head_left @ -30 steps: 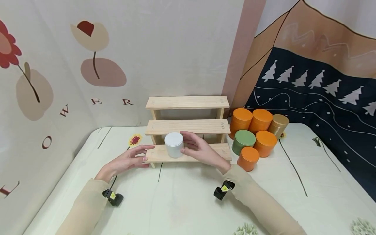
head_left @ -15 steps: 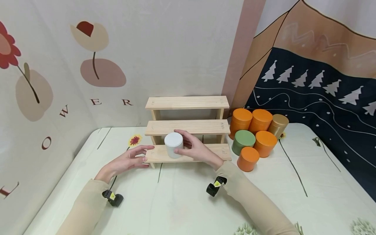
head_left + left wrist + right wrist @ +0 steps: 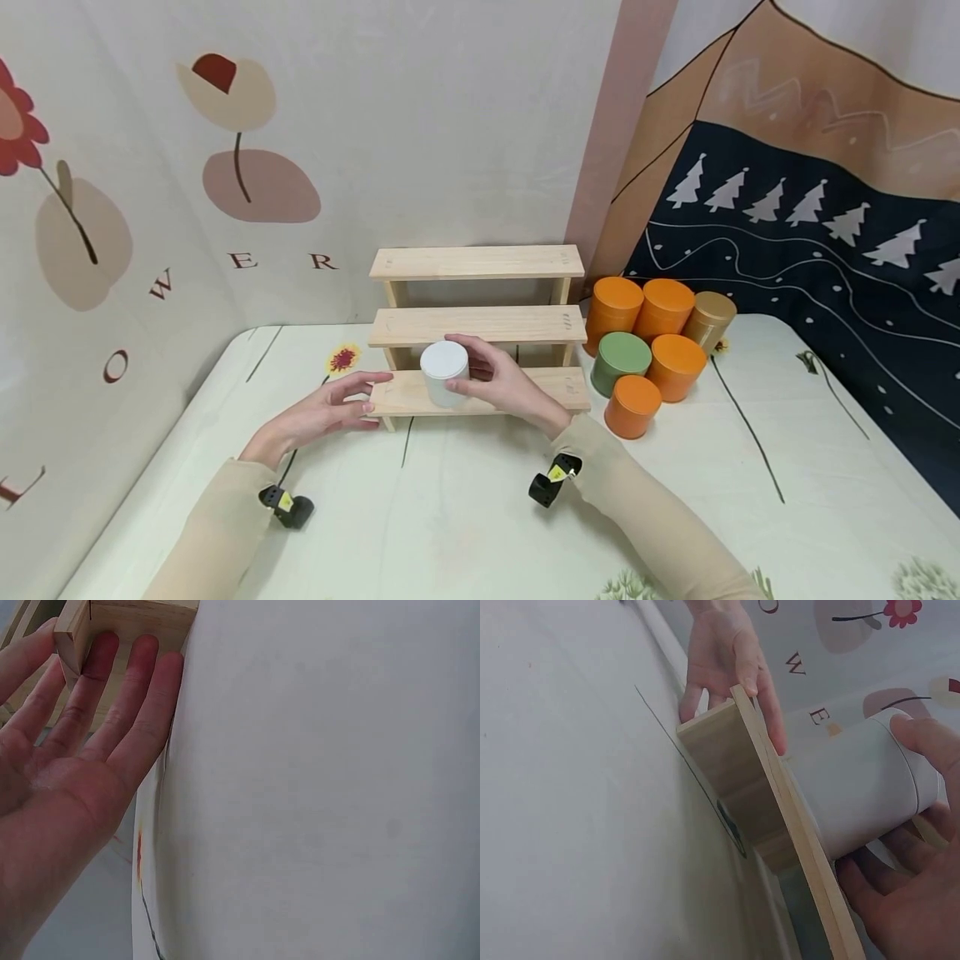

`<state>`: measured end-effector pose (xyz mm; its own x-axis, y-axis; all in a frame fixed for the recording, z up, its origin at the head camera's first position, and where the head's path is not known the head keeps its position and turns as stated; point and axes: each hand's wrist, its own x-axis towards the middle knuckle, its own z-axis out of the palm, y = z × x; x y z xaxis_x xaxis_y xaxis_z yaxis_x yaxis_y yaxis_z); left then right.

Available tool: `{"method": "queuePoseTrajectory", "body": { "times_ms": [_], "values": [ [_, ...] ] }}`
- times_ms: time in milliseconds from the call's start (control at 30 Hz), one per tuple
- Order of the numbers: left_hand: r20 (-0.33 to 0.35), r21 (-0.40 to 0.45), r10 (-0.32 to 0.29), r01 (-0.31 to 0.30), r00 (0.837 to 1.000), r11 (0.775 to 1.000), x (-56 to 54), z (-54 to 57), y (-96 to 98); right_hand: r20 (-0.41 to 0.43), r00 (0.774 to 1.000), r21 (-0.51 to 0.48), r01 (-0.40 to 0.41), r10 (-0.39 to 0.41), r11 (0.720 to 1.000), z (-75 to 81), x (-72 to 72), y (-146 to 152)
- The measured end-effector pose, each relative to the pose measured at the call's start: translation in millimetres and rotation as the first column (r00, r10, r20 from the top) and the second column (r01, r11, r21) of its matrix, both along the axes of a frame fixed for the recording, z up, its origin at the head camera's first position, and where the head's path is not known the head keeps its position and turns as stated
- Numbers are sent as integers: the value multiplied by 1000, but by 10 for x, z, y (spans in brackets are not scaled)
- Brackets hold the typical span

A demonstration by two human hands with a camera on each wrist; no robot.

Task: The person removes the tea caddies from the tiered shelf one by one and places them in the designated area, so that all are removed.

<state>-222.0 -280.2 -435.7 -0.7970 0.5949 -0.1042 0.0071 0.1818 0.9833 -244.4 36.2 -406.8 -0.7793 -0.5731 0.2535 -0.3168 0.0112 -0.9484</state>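
Note:
In the head view a white lidded canister [image 3: 444, 373] stands upright on the lowest step of a three-tier wooden display stand [image 3: 480, 325]. My right hand [image 3: 498, 379] holds it from the right, thumb in front and fingers reaching behind. The right wrist view shows the right thumb [image 3: 915, 731] at the lid seam and the other fingers around the lower side of the canister [image 3: 862, 787]. At the stand's left end, my left hand [image 3: 330, 412] grips the lowest step. In the left wrist view its fingers [image 3: 139, 697] reach under the board's end.
Right of the stand is a cluster of lidded canisters: several orange ones [image 3: 633, 406], a green one [image 3: 621, 364] and a gold one [image 3: 710, 320]. A patterned cloth [image 3: 465, 517] covers the table, and printed curtains [image 3: 450, 125] hang behind.
My right hand has shifted slightly left, farther around the white canister, which remains on the lowest step in nearly the same place. The left hand stays at the step's end.

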Motion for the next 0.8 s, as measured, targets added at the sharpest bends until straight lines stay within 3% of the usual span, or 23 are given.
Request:
{"method": "queuePoseTrajectory", "body": {
  "times_ms": [800],
  "values": [
    [-21,-6,-5,5,1000,1000,22,27,10,27,999,36,-32,31,999,55,103,215]
  ]
}}
